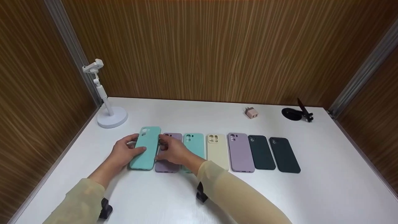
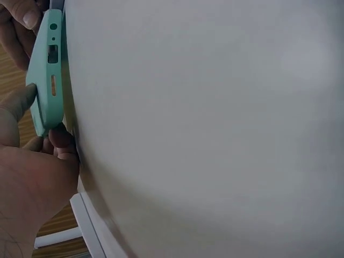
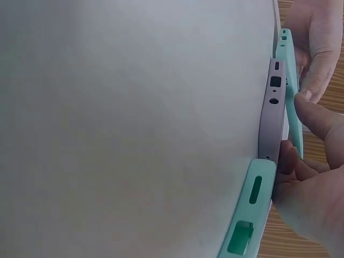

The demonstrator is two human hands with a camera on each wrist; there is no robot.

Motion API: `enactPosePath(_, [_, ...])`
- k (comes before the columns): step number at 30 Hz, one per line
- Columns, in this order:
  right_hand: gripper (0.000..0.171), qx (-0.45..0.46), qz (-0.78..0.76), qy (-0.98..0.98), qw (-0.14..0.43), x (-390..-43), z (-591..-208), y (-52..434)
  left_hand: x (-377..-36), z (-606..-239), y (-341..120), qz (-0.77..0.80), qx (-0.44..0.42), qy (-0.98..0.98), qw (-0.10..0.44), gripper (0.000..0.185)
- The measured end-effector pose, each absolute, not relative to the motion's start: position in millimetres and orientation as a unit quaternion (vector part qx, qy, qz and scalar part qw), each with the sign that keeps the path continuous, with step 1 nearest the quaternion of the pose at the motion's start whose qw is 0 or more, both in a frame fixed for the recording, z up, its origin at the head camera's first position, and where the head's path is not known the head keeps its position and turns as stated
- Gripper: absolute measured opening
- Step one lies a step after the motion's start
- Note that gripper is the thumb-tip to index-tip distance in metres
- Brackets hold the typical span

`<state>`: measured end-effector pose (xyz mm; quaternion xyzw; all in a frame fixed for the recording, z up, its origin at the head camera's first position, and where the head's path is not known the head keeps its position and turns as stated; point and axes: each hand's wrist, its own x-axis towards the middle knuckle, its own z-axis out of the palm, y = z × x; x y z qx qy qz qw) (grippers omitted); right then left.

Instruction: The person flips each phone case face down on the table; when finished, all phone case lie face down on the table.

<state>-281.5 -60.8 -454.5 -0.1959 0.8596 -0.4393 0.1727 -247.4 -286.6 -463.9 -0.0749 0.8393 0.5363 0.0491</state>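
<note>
A teal phone case (image 1: 147, 152) is raised slightly off the white table at the left end of a row of cases. My left hand (image 1: 123, 151) holds its left side, thumb on the back face and fingers at the edge. My right hand (image 1: 173, 150) pinches the case's right edge from the other side, reaching over a purple case (image 1: 168, 168) that lies flat. In the left wrist view the teal case (image 2: 49, 75) shows its port end, tilted. The right wrist view has the purple case (image 3: 272, 115) just beside the right fingers.
Rightward lie a second teal case (image 1: 194, 144), a cream case (image 1: 217, 152), another purple case (image 1: 241, 152) and two dark cases (image 1: 261, 152). Behind them are a white stand (image 1: 112, 117), a pink charger plug (image 1: 251, 113) and a black stand (image 1: 292, 114). Wood-grain panels (image 1: 217, 49) border the table.
</note>
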Motion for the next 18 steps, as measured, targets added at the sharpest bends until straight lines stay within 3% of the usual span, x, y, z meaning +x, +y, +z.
enactPosePath(18, [0.074,-0.224,-0.446,0.849,0.175,-283.1,-449.8,-50.4,-244.3,-462.8,-287.4,0.48,-0.069,0.874,0.029,0.078])
